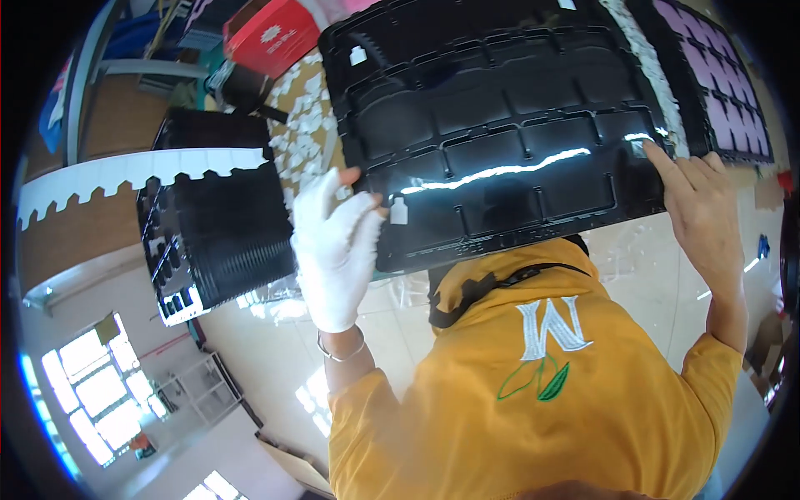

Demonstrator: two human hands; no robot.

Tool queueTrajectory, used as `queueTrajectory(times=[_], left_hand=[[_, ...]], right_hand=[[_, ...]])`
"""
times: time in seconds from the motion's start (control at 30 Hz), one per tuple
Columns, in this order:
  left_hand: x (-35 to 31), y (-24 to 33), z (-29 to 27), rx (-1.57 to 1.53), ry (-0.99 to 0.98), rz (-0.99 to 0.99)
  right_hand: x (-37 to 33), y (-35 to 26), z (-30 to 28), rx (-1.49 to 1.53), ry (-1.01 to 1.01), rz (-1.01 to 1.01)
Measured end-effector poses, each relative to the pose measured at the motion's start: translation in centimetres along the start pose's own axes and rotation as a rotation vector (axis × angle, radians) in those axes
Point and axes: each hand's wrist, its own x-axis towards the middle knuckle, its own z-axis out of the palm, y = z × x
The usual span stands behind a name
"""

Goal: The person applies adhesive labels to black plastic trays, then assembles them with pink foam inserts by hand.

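A large black plastic tray [492,200] with moulded compartments lies in front of me. My left hand [333,246], in a white glove with bare fingertips, is at the tray's left edge. Its fingers are apart, with nothing visible between them. Close by, a small white bottle-shaped tab [399,211] lies on the tray. My right hand [702,204] is bare, its fingers stretched over the tray's right edge. The index fingertip touches a small pale tab [639,148] there. Another white tab [357,56] is at the far left of the tray.
Left of the tray stands a stack of black trays [233,217], with a long white notched strip [142,172] across it. Small white scraps [304,108] lie scattered beyond. A red box [271,37] is at the back; pink pieces [721,71] fill a black tray at right.
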Motion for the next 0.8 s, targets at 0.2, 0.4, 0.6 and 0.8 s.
queueTrajectory(times=[0.2,0.4,0.6,0.8], left_hand=[[1.5,0.5,-0.2,0.104,-0.257,0.066],[1.6,-0.1,-0.3,0.148,-0.305,0.108],[1.4,0.5,-0.2,0.078,-0.259,0.037],[1.0,1.0,-0.2,0.253,-0.246,0.152]], right_hand=[[0.5,0.5,1.4,0.013,-0.023,-0.025],[0.2,0.8,2.1,0.003,-0.034,-0.003],[-0.1,1.5,1.5,0.066,-0.024,0.022],[0.2,1.8,1.4,0.032,0.036,0.007]])
